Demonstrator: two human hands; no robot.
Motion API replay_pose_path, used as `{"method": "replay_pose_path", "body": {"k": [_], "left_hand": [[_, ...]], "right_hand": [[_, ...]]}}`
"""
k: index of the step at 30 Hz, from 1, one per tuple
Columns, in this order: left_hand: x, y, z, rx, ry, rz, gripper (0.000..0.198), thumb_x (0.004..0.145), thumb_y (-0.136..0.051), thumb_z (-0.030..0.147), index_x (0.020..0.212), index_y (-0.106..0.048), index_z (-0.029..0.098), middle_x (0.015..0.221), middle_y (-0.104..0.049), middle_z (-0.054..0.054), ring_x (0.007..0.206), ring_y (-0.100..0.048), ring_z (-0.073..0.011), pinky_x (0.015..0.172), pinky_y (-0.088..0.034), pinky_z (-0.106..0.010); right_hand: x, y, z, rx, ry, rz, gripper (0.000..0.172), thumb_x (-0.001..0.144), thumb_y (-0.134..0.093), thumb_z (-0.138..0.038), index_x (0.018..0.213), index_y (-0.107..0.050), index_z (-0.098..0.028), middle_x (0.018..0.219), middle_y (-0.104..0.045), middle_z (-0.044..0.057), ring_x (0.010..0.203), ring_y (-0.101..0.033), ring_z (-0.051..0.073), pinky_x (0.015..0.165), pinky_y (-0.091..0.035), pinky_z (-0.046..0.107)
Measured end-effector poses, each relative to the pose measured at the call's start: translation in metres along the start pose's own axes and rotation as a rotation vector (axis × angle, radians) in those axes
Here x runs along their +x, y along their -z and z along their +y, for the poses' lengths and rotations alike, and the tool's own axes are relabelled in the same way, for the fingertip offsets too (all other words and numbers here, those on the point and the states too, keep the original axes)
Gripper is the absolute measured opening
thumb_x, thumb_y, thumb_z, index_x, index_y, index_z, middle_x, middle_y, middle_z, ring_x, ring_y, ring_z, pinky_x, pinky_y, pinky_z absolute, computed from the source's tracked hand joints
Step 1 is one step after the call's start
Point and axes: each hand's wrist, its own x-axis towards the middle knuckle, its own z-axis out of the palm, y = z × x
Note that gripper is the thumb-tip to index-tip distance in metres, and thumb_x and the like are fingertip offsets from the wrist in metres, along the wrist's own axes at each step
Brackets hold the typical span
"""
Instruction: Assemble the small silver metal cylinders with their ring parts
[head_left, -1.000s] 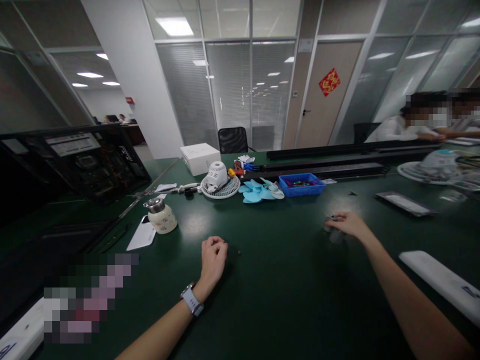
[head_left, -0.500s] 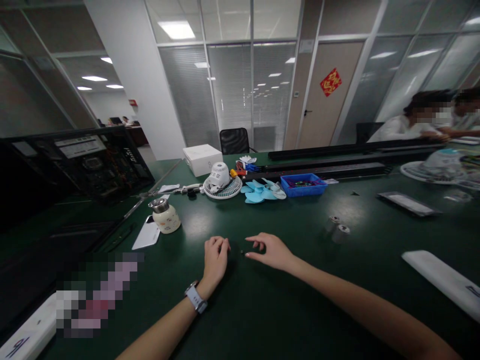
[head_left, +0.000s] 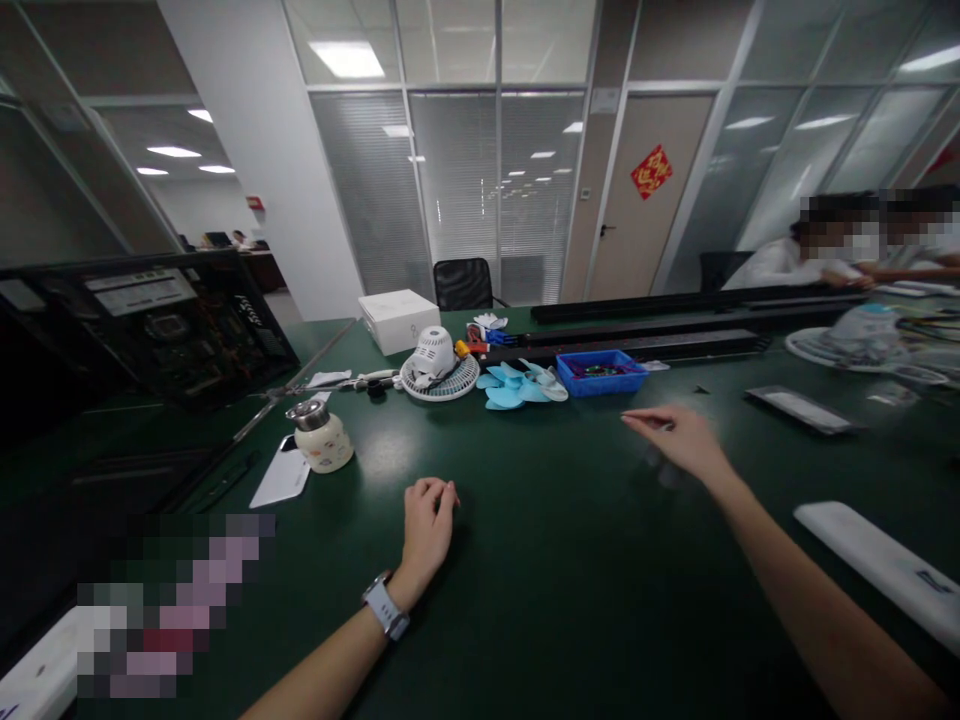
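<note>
My left hand (head_left: pixel 429 525) rests on the green table (head_left: pixel 525 590), its fingers curled in and closed, with nothing visible in them. On that wrist sits a watch (head_left: pixel 386 605) with a pale strap. My right hand (head_left: pixel 679 437) is raised above the table to the right, thumb and forefinger pinched together. Whatever lies between those fingertips is too small to make out. Under and behind this hand are two small metal cylinders (head_left: pixel 670 474), partly hidden by it. Beyond the right fingertips stands a blue tray (head_left: pixel 600 385) with small coloured parts inside.
Light-blue fan blades (head_left: pixel 514 385) and a white fan housing (head_left: pixel 435 360) lie along the back, near a white box (head_left: pixel 397 318). At left are a cream jar (head_left: pixel 324 442) and an opened electronic panel (head_left: pixel 165 325). Long black bars (head_left: pixel 660 345) stretch behind. People in white sit far right.
My right hand has moved right and away from me, from beside my left hand to over the metal cylinders. The tiny dark piece near its fingertips no longer shows on the table.
</note>
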Motion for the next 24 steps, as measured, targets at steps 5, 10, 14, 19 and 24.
{"method": "replay_pose_path", "body": {"k": [5, 10, 14, 19, 24], "left_hand": [[0.001, -0.001, -0.001, 0.004, -0.006, -0.01, 0.043, 0.094, -0.035, 0.043, 0.066, -0.06, 0.021, 0.087, -0.058, -0.005, 0.091, -0.048, -0.0238, 0.083, -0.04, -0.038], [0.001, -0.001, -0.001, 0.014, 0.0, -0.004, 0.042, 0.093, -0.037, 0.043, 0.066, -0.06, 0.021, 0.088, -0.059, -0.006, 0.091, -0.048, -0.024, 0.083, -0.04, -0.039], [0.001, -0.002, 0.0, 0.024, -0.012, 0.0, 0.041, 0.093, -0.037, 0.042, 0.065, -0.06, 0.022, 0.086, -0.059, -0.005, 0.089, -0.049, -0.0239, 0.082, -0.04, -0.039], [0.0, -0.001, 0.0, 0.024, -0.012, 0.005, 0.042, 0.093, -0.036, 0.042, 0.065, -0.06, 0.022, 0.087, -0.059, -0.005, 0.09, -0.049, -0.0236, 0.083, -0.04, -0.038], [0.0, -0.002, -0.001, 0.028, -0.012, 0.003, 0.042, 0.093, -0.037, 0.043, 0.065, -0.061, 0.022, 0.087, -0.059, -0.005, 0.09, -0.05, -0.0233, 0.082, -0.041, -0.037]], "right_hand": [[0.001, 0.022, 0.068, -0.071, -0.241, -0.016, 0.037, 0.069, -0.062, -0.052, 0.088, -0.077, -0.023, 0.081, -0.076, 0.007, 0.075, -0.069, 0.028, 0.058, -0.051, 0.034], [-0.002, 0.013, 0.078, -0.082, -0.227, -0.004, 0.041, 0.07, -0.061, -0.053, 0.088, -0.077, -0.02, 0.078, -0.076, 0.01, 0.071, -0.07, 0.029, 0.055, -0.052, 0.035], [0.0, 0.013, 0.083, -0.065, -0.272, -0.031, 0.039, 0.069, -0.063, -0.052, 0.088, -0.077, -0.021, 0.077, -0.076, 0.008, 0.071, -0.07, 0.029, 0.056, -0.052, 0.036], [-0.001, 0.012, 0.087, -0.065, -0.269, 0.005, 0.039, 0.07, -0.062, -0.055, 0.087, -0.077, -0.023, 0.08, -0.076, 0.008, 0.076, -0.071, 0.03, 0.061, -0.053, 0.038], [-0.001, 0.011, 0.084, -0.055, -0.239, -0.001, 0.04, 0.068, -0.063, -0.057, 0.084, -0.077, -0.022, 0.075, -0.076, 0.008, 0.069, -0.07, 0.028, 0.054, -0.051, 0.035]]}}
